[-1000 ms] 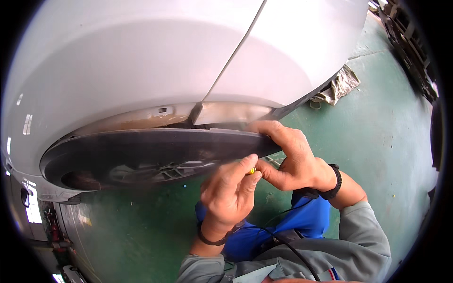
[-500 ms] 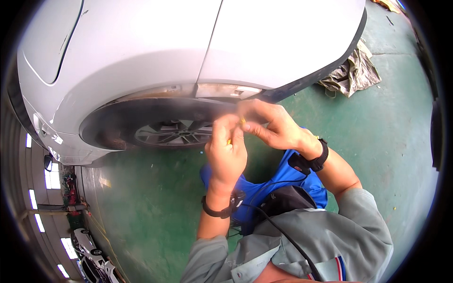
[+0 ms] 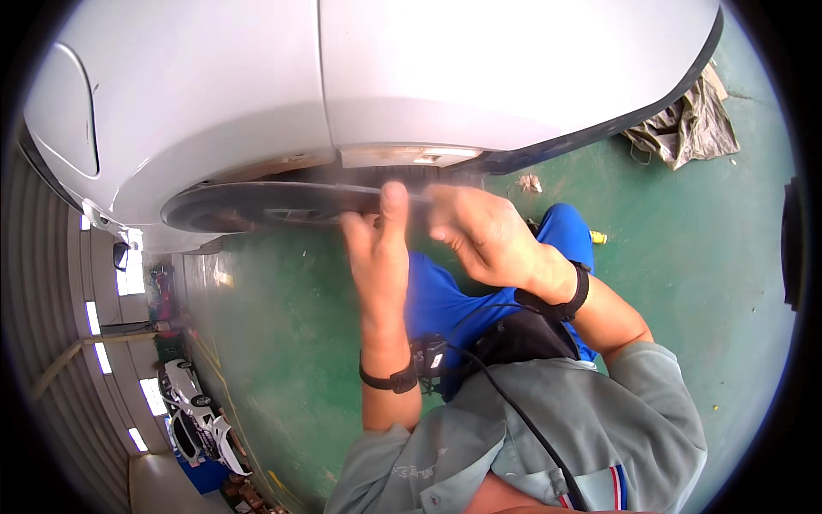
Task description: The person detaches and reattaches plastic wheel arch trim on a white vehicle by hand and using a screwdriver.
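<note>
Head view has the left hand (image 3: 377,261) and right hand (image 3: 486,236) close together, a narrow gap between them, at the right end of a dark curved trim piece (image 3: 257,195). That piece lies along the wheel arch of a white car (image 3: 479,68), below its door seam. The left thumb points up across the piece, its fingers bent beside it; the right fingers curl at the end, thumb lower. Blur hides the contact, so I cannot tell whether either hand is clamped on it. A small yellow object (image 3: 598,237) lies on the green floor (image 3: 668,265) beside the blue-trousered knee (image 3: 565,231); farther off sits a crumpled sheet (image 3: 685,128).
</note>
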A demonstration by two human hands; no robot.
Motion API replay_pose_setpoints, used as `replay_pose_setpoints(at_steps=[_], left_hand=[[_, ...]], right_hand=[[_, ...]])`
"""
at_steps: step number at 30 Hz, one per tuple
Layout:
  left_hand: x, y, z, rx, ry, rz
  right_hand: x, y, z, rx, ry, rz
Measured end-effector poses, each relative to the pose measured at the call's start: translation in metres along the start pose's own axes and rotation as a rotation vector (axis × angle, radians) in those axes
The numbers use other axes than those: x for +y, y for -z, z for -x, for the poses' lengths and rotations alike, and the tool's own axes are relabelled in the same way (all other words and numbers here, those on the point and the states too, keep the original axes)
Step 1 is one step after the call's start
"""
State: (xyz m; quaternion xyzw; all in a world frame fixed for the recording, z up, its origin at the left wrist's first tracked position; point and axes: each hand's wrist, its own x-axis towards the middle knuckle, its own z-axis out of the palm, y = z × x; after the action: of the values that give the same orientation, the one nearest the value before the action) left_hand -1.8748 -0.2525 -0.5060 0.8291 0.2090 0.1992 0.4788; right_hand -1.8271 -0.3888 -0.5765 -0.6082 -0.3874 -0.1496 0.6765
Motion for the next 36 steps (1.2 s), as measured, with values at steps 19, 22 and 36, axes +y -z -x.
replay_pose_setpoints(at_steps=[19, 22, 36], left_hand=[[0.007, -0.01, 0.008, -0.01, 0.077, 0.471], [0.005, -0.009, 0.007, -0.03, 0.059, 0.499], [0.01, -0.007, 0.016, -0.069, 0.096, 0.583]], right_hand=[[0.017, 0.022, -0.021, 0.077, -0.479, -0.51], [0.021, 0.02, -0.022, 0.082, -0.444, -0.423], [-0.006, 0.035, -0.047, 0.01, -0.285, -0.299]])
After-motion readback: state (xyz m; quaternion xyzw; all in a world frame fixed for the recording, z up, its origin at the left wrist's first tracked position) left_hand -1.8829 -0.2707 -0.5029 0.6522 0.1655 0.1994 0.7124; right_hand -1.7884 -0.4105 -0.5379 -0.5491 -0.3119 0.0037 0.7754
